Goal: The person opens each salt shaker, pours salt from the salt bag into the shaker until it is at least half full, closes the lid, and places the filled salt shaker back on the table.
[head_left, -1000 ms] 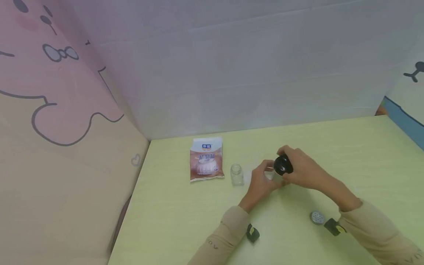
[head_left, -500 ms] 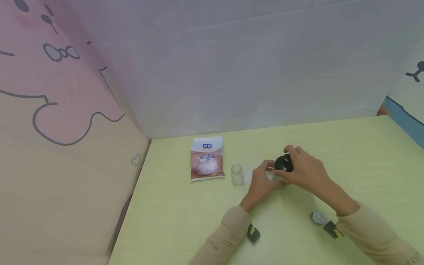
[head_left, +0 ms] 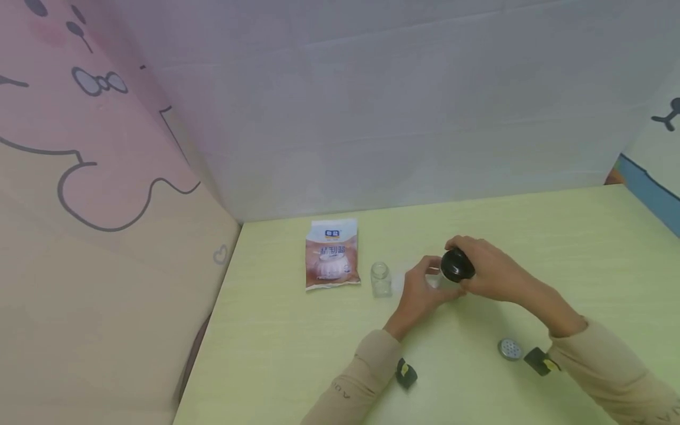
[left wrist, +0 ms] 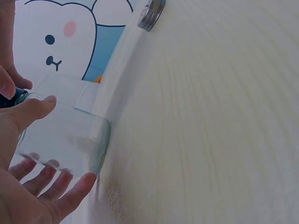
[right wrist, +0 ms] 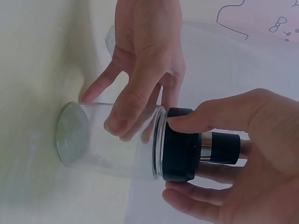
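My left hand (head_left: 422,295) grips a clear glass jar (right wrist: 105,151) round its side, thumb on one side and fingers on the other. The jar stands upright on the table. A black lid (head_left: 455,265) with a silver-banded knob (right wrist: 224,148) sits on its mouth. My right hand (head_left: 491,271) holds this lid by its rim, the thumb (right wrist: 191,123) on one side and fingers on the other. In the left wrist view the jar (left wrist: 70,135) shows a faint cloudy patch inside. Whether the lid is fully seated I cannot tell.
A small open glass jar (head_left: 380,280) stands left of my left hand, beside a salt bag (head_left: 332,254). A perforated metal shaker cap (head_left: 510,349) lies near my right sleeve. Brownish specks (left wrist: 114,200) show beside the jar's base. A wall stands behind the table (head_left: 297,330).
My right hand has turned about the black lid, its wrist swinging left and then back right, with the fingers shifting on the rim. My left hand and the jar have stayed put.
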The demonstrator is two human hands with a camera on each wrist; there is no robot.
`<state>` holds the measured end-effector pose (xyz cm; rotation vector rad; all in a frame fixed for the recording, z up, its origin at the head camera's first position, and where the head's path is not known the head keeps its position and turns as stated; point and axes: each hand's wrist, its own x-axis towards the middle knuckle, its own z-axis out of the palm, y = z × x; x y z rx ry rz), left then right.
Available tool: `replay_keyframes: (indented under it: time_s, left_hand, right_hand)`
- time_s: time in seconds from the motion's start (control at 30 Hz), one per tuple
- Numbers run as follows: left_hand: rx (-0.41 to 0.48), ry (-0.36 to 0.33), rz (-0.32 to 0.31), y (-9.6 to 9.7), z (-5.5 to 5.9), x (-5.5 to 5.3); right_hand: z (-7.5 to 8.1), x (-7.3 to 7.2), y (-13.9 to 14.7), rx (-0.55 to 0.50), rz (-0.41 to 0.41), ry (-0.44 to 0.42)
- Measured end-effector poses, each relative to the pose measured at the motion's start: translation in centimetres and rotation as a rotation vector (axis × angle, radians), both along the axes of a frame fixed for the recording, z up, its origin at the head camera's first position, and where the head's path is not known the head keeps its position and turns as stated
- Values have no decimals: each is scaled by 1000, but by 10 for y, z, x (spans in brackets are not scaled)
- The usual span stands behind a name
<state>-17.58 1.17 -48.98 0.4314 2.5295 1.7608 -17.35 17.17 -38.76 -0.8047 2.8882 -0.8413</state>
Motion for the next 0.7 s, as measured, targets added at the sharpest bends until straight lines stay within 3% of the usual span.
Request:
replay_keyframes:
  time_s: [0.2, 0.3, 0.7]
  left_hand:
    - [-14, 0, 3, 0, 0, -1]
    - [-15, -8, 7, 0, 0, -1]
    - [8, 2, -1, -1, 2, 1]
  right_hand:
    - [0, 4, -5, 123, -168, -16]
    - [-2, 4, -6, 135, -211, -8]
    - [0, 0, -3, 7, -111, 22]
